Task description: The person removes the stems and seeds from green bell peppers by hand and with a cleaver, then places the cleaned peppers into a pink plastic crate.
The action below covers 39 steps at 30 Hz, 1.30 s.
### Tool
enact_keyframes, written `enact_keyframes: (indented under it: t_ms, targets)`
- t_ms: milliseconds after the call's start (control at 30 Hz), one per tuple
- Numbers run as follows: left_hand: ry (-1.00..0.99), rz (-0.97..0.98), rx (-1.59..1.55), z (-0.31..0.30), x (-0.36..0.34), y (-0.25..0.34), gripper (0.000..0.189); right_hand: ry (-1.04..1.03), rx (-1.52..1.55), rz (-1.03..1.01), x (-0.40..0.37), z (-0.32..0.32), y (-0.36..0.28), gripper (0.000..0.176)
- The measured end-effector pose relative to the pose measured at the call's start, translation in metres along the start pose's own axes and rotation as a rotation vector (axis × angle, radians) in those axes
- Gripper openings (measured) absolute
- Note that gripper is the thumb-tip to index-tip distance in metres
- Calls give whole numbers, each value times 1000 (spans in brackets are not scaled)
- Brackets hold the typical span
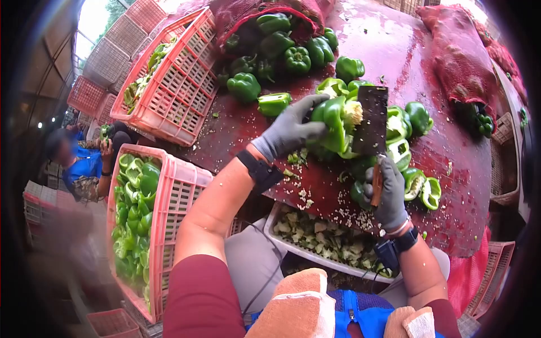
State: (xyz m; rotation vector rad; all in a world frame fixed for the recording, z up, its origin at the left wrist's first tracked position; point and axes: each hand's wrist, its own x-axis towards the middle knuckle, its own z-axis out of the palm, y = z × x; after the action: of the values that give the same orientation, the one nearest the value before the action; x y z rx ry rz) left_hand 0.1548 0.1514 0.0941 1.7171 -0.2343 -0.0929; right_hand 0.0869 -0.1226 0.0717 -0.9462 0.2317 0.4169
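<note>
A cut green pepper, its pale seed core showing on the right side, is held in my gray-gloved left hand above the dark red table. My gloved right hand is wrapped round the wooden handle of a cleaver. The dark blade stands upright just right of the seed core. Opened pepper pieces lie right of the blade. Whole green peppers spill from a red mesh sack at the table's far side.
Left of me stands a pink crate full of pepper pieces, with another crate behind it. A white tub of scraps sits before my lap. Another mesh sack lies at right. A person in blue sits at far left.
</note>
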Motion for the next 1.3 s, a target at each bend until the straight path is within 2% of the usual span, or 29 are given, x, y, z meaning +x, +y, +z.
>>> enact_keyframes:
  t_ms: [33, 67, 100, 133, 167, 200, 233, 300, 400, 533, 633, 667, 733, 767, 800, 833, 900, 967, 1000, 1033, 1133, 1167, 1233, 1267, 1300]
  targets:
    - [20, -105, 56, -19, 10, -1, 58, 49, -135, -69, 0, 4, -3, 38]
    - [182, -36, 216, -41, 20, 0, 51, 31, -198, -110, 3, 1, -1, 40]
    - [411, 97, 250, -75, 38, -39, 55, 16, -261, -152, 6, -5, -2, 43]
    - [769, 240, 782, -104, 44, -55, 63, 1, -324, -197, 9, -9, -2, 45]
    - [956, 112, 1064, -130, 43, -67, 76, -13, -356, -217, 10, -10, -1, 47]
    - [1055, -19, 992, -166, 50, -102, 90, -28, -391, -238, 10, -11, 0, 49]
    - [1093, -251, 996, -175, 49, -111, 97, -40, -425, -254, 10, -12, 0, 51]
    - [981, -219, 593, -200, 52, -140, 108, -54, -444, -280, 11, -12, -2, 50]
    - [933, -242, 568, -189, 46, -140, 103, -69, -441, -300, 8, -12, -5, 49]
    - [724, 1, 768, -125, 22, -73, 99, -115, -418, -347, 4, -17, -5, 48]
    - [539, 332, 920, -69, 3, -12, 98, -176, -480, -417, -10, -7, -17, 48]
    - [504, 360, 884, -52, -2, 4, 98, -197, -483, -448, -22, 0, -26, 51]
    - [428, 414, 807, -16, -9, 31, 97, -289, -523, -669, -38, 9, -44, 54]
    - [392, 484, 883, 1, -12, 46, 94, -337, -546, -782, -45, 12, -51, 56]
    - [389, 541, 898, 16, -12, 54, 94, -345, -516, -831, -52, 15, -54, 59]
    - [384, 595, 909, 31, -11, 59, 93, -332, -363, -761, -61, 21, -52, 52]
    - [391, 719, 856, 58, -10, 70, 93, -171, -913, -824, -34, 5, -37, 45]
    - [413, 635, 780, 76, -17, 70, 93, -110, -963, -660, -7, -20, -10, 40]
    - [394, 528, 665, 86, -23, 73, 93, -140, -807, -332, -8, -19, -15, 40]
    - [380, 418, 550, 95, -29, 76, 93, -180, -655, -257, -4, -27, -9, 40]
    - [351, 283, 68, 102, -38, 69, 94, -164, -293, -126, -1, -34, -6, 41]
    - [332, 221, 133, 95, -43, 58, 94, -186, -255, -163, 8, -42, -3, 40]
    - [290, 100, 259, 68, -53, 17, 92, -102, -175, -157, 1, -37, -13, 40]
    - [200, 101, 483, 61, -60, -3, 94, -96, -98, -150, -1, -36, -13, 42]
    - [132, 192, 810, 66, -68, -13, 95, -69, -80, -138, -2, -35, -13, 42]
